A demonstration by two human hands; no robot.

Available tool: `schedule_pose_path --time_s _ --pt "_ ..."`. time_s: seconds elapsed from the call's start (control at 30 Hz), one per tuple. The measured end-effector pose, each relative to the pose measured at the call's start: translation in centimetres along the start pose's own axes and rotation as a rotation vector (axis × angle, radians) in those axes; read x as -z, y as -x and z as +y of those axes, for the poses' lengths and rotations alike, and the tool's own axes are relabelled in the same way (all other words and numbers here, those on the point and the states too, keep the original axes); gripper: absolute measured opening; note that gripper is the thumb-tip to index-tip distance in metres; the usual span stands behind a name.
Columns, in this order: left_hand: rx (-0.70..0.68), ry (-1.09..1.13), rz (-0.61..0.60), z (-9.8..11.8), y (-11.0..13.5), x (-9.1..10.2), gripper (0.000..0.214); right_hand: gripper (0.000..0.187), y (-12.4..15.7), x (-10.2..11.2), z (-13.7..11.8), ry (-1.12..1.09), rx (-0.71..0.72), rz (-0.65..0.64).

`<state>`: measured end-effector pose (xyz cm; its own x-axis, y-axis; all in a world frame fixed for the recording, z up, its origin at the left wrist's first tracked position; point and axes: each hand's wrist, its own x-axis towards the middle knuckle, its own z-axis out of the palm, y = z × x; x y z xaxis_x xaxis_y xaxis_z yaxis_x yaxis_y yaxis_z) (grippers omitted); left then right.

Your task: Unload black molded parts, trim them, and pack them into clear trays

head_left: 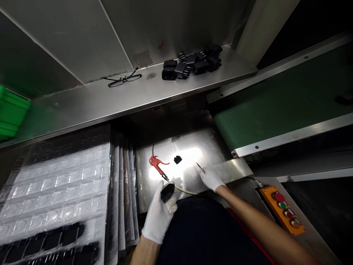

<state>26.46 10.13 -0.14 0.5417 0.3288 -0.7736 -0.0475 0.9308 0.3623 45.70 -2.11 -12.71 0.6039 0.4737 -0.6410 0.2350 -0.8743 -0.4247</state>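
My left hand [160,211], in a white glove, is closed around a black plastic part [167,193] low over the front of the metal worktop [143,197]. My right hand [211,179], gloved as well, grips a thin pointed tool, seemingly tweezers [200,168], tip aimed up and left. Between and beyond the hands lies a small black piece [178,159] on the brightly lit metal. Left of it rests a red air blow gun [157,165], its nozzle toward my left hand.
Stacked clear blister trays [60,180] stand at left, some pockets holding black parts. Along the raised shelf [124,101] are eyeglasses [124,79], several black plastic parts [193,64] and a green bin [12,114]. A green conveyor belt [286,95] and an orange button box [282,210] are at right.
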Motion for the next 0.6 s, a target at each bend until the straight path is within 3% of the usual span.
schedule_pose_path --time_s 0.13,0.3,0.43,0.6 --pt "-0.070 0.066 0.018 0.7 1.1 1.6 0.019 0.030 -5.1 -2.2 1.8 0.143 -0.065 0.029" --pt "-0.150 0.108 -0.028 1.4 3.0 1.3 0.029 0.025 -6.3 -1.3 0.8 0.262 0.023 0.118" --pt "-0.240 0.167 -0.060 1.7 3.8 2.3 0.021 0.039 -4.8 -2.4 -1.8 0.314 0.233 0.199" --pt "-0.283 0.240 0.005 1.7 4.7 4.4 0.021 0.047 -2.8 -7.5 -8.1 0.297 0.469 0.013"
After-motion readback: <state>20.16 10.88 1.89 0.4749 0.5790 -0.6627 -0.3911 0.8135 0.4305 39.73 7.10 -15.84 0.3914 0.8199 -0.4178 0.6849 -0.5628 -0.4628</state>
